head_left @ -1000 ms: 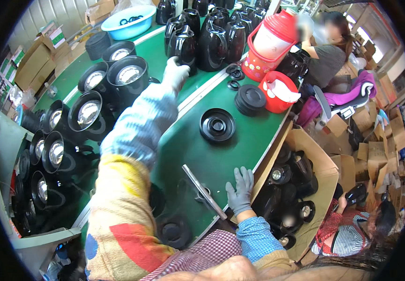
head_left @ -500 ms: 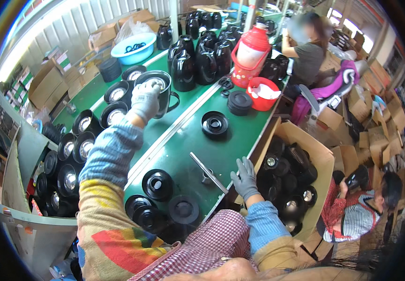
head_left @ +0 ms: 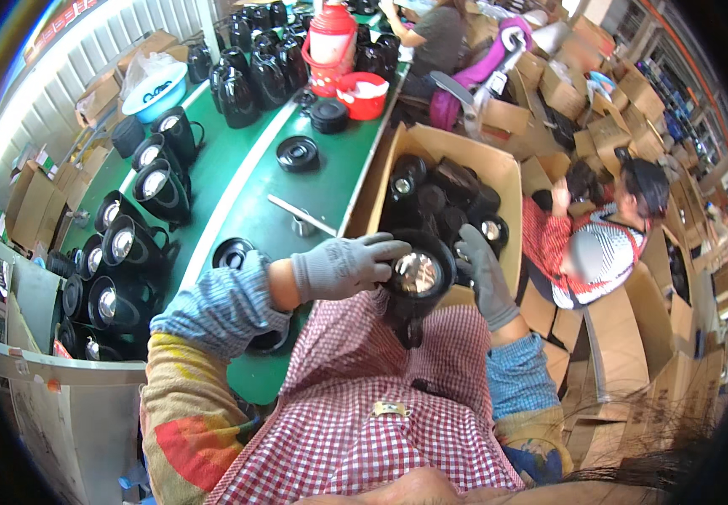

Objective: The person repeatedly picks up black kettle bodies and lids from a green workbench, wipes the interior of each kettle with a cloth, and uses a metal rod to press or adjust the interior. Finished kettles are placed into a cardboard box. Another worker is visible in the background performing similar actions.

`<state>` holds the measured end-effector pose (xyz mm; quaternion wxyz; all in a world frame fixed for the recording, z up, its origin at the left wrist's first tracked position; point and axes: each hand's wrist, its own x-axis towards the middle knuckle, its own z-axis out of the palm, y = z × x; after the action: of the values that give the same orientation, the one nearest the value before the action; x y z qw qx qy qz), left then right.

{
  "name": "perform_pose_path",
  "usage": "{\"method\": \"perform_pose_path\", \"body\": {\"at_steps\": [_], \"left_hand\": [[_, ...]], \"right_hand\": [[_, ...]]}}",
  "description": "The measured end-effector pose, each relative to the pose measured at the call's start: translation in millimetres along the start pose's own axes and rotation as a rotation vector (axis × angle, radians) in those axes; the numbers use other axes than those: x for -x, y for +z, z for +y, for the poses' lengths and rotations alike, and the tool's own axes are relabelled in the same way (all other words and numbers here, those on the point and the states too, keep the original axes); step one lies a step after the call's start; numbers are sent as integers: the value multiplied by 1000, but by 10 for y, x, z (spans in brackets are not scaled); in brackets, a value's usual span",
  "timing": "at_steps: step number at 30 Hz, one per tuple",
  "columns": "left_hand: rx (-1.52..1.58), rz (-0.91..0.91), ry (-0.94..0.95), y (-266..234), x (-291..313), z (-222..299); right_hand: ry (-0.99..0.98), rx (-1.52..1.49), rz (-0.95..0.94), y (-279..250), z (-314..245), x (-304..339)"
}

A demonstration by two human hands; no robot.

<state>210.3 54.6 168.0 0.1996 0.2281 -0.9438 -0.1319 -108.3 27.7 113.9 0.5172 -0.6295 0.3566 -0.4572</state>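
Grey on gloved left hand (head_left: pixel 347 269) and right hand (head_left: pixel 488 282). Black outside, silver within, on held jug (head_left: pixel 414 282). Pale blue check on cuffs (head_left: pixel 219 299). Tan with red and yellow on left sleeve (head_left: pixel 185 421). Red and white gingham on apron (head_left: pixel 351 446). Green on table (head_left: pixel 219 153), white on its stripe (head_left: pixel 242 181). Red and white on thermos (head_left: pixel 330 52). Light blue on basin (head_left: pixel 157 103). Purple on chair cloth (head_left: pixel 482 63).

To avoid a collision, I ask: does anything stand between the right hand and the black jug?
Nothing visible does: the right hand is beside the black jug, which the left hand holds.
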Motion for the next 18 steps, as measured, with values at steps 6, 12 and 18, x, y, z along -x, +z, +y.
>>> {"method": "perform_pose_path", "body": {"at_steps": [6,12,18], "left_hand": [[481,-93,-135,1019,-116,26],[938,-277,-388,1818,-126,-142],[842,-418,-487,1595,-577,80]], "right_hand": [[232,205,74,196,318,1108],[189,281,118,204,208,1883],[271,182,120,-353,382,1759]]}}
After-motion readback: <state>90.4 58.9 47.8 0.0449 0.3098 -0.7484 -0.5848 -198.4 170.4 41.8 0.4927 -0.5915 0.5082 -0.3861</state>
